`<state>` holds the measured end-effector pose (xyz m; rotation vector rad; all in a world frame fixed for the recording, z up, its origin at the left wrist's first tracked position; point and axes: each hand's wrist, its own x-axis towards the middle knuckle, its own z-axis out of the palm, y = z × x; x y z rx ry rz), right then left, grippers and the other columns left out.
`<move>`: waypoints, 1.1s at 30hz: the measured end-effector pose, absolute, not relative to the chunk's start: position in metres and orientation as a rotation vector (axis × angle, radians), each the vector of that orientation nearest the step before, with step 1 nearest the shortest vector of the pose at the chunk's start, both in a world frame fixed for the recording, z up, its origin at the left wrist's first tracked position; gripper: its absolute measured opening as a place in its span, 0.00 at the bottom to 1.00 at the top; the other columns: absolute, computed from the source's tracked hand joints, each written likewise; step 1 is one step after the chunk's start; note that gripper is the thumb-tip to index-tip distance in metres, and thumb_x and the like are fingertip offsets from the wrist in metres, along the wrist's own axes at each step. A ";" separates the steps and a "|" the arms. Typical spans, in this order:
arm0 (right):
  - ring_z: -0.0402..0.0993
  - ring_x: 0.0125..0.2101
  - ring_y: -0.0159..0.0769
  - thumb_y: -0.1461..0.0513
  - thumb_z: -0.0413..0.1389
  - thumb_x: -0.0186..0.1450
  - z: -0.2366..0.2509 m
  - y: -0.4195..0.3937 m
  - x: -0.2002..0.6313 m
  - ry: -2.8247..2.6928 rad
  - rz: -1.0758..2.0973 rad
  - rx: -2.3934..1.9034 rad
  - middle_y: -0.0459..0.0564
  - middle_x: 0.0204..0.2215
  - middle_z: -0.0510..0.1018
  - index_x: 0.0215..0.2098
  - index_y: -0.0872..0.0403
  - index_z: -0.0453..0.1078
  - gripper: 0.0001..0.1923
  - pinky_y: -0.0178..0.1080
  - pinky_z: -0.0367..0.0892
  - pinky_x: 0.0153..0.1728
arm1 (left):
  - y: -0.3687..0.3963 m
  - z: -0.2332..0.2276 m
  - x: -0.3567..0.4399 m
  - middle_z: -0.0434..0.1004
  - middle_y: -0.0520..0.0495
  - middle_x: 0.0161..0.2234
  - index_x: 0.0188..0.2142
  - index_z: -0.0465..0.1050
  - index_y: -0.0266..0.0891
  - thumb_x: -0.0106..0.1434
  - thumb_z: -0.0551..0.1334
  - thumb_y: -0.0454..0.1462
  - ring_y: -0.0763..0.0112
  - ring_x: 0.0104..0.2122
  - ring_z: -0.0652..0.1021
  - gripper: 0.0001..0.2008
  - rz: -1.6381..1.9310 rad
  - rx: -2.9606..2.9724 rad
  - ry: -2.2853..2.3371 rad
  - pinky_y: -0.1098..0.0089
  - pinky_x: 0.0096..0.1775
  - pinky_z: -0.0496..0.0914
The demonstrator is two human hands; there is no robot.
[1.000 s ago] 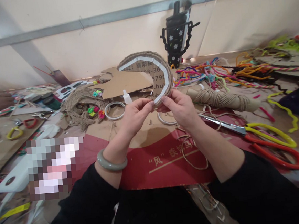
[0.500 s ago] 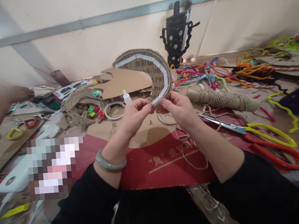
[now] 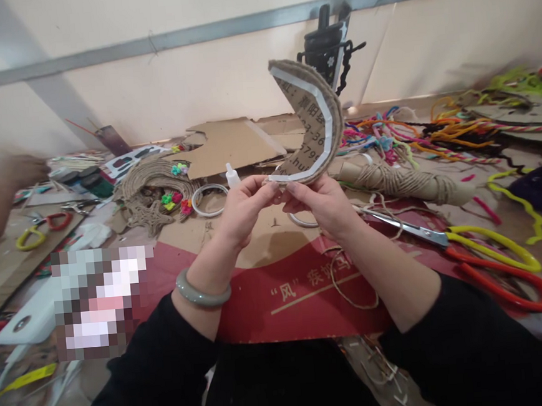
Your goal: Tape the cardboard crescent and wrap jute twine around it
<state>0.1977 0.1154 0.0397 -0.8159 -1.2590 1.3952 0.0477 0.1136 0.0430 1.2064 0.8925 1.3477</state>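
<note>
A cardboard crescent (image 3: pixel 308 109) stands raised over the table, its outer edge wrapped in brown twine and a white tape strip following the curve. My left hand (image 3: pixel 247 208) pinches its lower tip between thumb and fingers. Just beside it, my right hand (image 3: pixel 322 202) grips the lower curve, thumb on the taped face. A red and tan printed cardboard sheet (image 3: pixel 246 311) lies beneath my forearms. On that sheet, a loose loop of twine (image 3: pixel 336 285) rests near my right wrist. Behind my left hand are a white ring (image 3: pixel 196 202) and a small white bottle (image 3: pixel 232 175).
Large scissors (image 3: pixel 430 234) lie right of my right forearm, near a twine-wound tube (image 3: pixel 401 183). Coloured pipe cleaners (image 3: pixel 387 131) spread at the back right. A twine starfish (image 3: pixel 149 217) sits left. Another person's hand (image 3: pixel 24 171) reaches in at far left. A black tumbler (image 3: pixel 324 45) stands behind.
The crescent has turned clockwise and tipped to the right, so its upper tip now stands higher. Both hands still hold its lower end in nearly the same place.
</note>
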 end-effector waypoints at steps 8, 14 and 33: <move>0.71 0.23 0.30 0.51 0.61 0.57 0.032 0.113 0.194 -1.503 1.174 -0.790 0.47 0.25 0.75 0.29 0.54 0.73 0.14 0.38 0.73 0.29 | 0.117 0.050 0.038 0.75 0.53 0.25 0.28 0.70 0.39 0.50 0.71 0.41 0.77 0.26 0.76 0.13 1.313 1.037 0.774 0.74 0.31 0.72; 0.74 0.29 0.34 0.52 0.64 0.53 0.031 0.123 0.202 -1.381 1.129 -0.821 0.49 0.33 0.78 0.34 0.53 0.74 0.16 0.38 0.72 0.30 | 0.116 0.054 0.035 0.74 0.54 0.25 0.29 0.71 0.37 0.48 0.72 0.39 0.79 0.25 0.75 0.13 1.324 0.965 0.756 0.77 0.31 0.72; 0.64 0.24 0.28 0.56 0.56 0.59 0.048 0.114 0.208 -1.771 1.239 -0.779 0.44 0.23 0.70 0.28 0.55 0.66 0.10 0.34 0.60 0.26 | 0.114 0.049 0.039 0.70 0.54 0.21 0.25 0.72 0.35 0.48 0.70 0.40 0.80 0.21 0.69 0.11 1.119 1.211 0.820 0.76 0.27 0.66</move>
